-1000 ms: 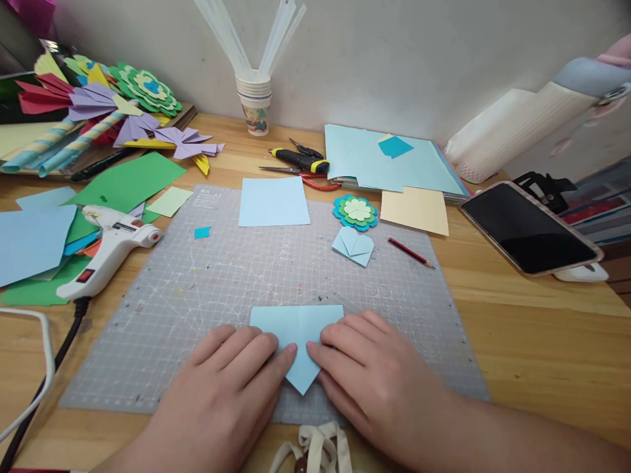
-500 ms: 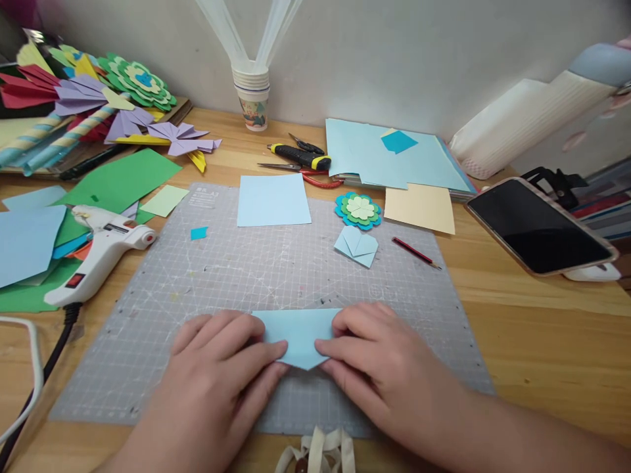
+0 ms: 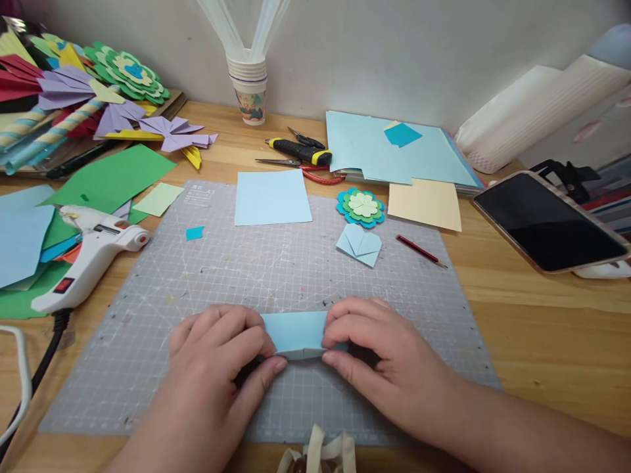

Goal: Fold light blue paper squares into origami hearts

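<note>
A folded light-blue sheet of paper [image 3: 294, 330] lies low over the front half of the grey cutting mat [image 3: 197, 282]. At its left end my left hand [image 3: 221, 361] is closed, thumb and fingers pinching the lower edge. My right hand [image 3: 384, 355] pinches the right end the same way. Between the two thumbs the near edge curls upward. Beyond my hands lie a folded blue paper heart [image 3: 359, 244], a layered blue and green paper flower [image 3: 360, 207] and a flat light-blue sheet [image 3: 273, 198]. My fingers hide both ends of the folded paper.
A white glue gun [image 3: 91, 256] with its black cord lies at the left. Scissors [image 3: 323, 175] and a yellow-black cutter [image 3: 300, 152] are at the back. A pencil [image 3: 420, 251] lies right of the heart, with a phone [image 3: 552, 220] farther right. Paper cups [image 3: 249, 92] stand by the wall.
The pointed near flap of the blue paper, flat before, is now bent up along the near edge. Both thumbs have shifted to that edge. The view has moved slightly.
</note>
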Tool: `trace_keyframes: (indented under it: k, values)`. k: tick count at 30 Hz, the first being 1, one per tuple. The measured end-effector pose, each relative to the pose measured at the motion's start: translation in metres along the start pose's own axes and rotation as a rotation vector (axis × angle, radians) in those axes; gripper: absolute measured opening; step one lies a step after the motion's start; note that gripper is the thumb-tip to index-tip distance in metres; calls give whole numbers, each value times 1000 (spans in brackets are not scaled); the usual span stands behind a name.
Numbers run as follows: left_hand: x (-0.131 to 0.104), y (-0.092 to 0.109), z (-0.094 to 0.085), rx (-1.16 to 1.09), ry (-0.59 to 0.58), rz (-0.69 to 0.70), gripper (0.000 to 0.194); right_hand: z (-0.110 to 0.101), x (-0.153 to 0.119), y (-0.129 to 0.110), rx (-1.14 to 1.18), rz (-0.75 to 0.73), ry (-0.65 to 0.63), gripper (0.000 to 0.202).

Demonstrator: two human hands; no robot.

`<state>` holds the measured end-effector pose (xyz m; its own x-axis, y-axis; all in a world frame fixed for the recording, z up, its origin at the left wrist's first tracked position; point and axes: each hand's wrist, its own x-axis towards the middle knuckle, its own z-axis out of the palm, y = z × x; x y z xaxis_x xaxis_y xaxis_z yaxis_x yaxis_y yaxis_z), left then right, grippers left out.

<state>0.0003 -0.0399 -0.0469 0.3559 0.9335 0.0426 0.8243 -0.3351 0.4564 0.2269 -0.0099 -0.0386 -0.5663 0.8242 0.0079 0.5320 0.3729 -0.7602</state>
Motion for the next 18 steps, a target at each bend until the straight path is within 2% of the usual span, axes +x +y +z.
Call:
trace_keyframes:
  k: [2, 5, 8, 10, 14, 18]
  values:
    - [0, -1, -2, -3, 10, 61, 11, 0, 0, 0, -15, -18, -27, 11]
    - [-2, -2, -3, 5, 22, 142, 16, -1, 0, 0, -60, -29, -64, 13]
    - [-4, -2, -3, 39, 36, 162, 12, -2, 0, -1, -79, -17, -91, 12]
    - [-5, -1, -2, 73, 56, 134, 9, -3, -1, -2, -73, 3, -98, 13]
    - [-5, 1, 0, 122, 98, 34, 21, 1, 0, -4, -79, 53, -47, 14]
    - [-2, 3, 2, 116, 77, -5, 21, 8, 2, -4, -147, 56, 24, 17]
